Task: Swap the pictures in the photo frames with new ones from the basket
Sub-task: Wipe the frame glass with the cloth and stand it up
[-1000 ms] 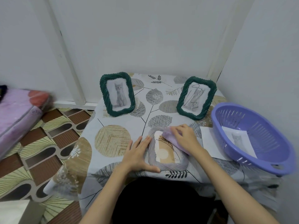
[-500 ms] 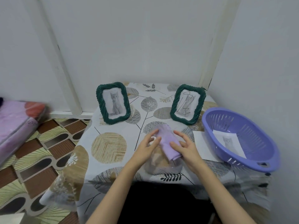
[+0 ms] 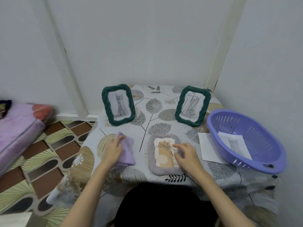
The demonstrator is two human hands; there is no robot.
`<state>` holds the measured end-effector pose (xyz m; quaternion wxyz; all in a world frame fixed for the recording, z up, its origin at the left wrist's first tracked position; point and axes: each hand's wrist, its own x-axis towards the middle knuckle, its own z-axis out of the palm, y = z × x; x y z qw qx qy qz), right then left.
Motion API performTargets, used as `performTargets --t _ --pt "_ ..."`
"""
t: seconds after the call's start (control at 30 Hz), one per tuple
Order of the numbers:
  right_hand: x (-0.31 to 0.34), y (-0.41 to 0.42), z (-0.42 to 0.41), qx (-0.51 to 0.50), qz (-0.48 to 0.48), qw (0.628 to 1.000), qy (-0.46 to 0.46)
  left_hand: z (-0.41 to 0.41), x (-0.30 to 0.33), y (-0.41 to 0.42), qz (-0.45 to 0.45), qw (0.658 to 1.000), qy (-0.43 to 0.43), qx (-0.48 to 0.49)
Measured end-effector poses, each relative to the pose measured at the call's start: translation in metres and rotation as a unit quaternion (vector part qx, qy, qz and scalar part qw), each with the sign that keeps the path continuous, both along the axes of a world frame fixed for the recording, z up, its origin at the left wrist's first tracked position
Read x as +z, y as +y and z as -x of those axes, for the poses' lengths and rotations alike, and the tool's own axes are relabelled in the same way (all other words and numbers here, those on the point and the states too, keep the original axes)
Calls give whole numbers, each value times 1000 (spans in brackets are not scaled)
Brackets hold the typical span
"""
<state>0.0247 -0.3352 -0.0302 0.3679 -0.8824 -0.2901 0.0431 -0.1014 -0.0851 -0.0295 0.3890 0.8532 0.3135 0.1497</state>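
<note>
A grey frame [image 3: 151, 163] lies flat near the table's front edge, holding a tan picture with a line-drawn plant. My right hand [image 3: 186, 155] hovers over its right side with fingers loosely curled, touching or nearly touching it. My left hand [image 3: 114, 149] rests flat on a folded lilac cloth [image 3: 127, 151] to the left of the frame. Two green frames stand at the back: the left green frame [image 3: 118, 104] shows a grey cat, the right green frame [image 3: 192, 106] a scribble drawing. A purple basket [image 3: 255, 163] on the right holds a cat picture [image 3: 234, 145].
A loose white sheet [image 3: 205, 148] lies between the grey frame and the basket, partly under it. The table [image 3: 157, 123] has a leaf-print cover and sits in a wall corner. A pink mattress [image 3: 18, 128] lies on the patterned floor at left.
The lilac cloth has moved from the grey frame's glass to the table on the left, under my left hand. My right hand has let it go and now sits over the frame.
</note>
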Motion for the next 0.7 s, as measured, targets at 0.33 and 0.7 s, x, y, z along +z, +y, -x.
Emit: performTargets --t 0.33,0.7 --pt "-20 -5 5 -68 120 989 -57 -21 -8 -30 -255 950 162 -73" --pt "-13 0 16 -88 -152 982 70 -58 -1 -93 111 991 -21 -68"
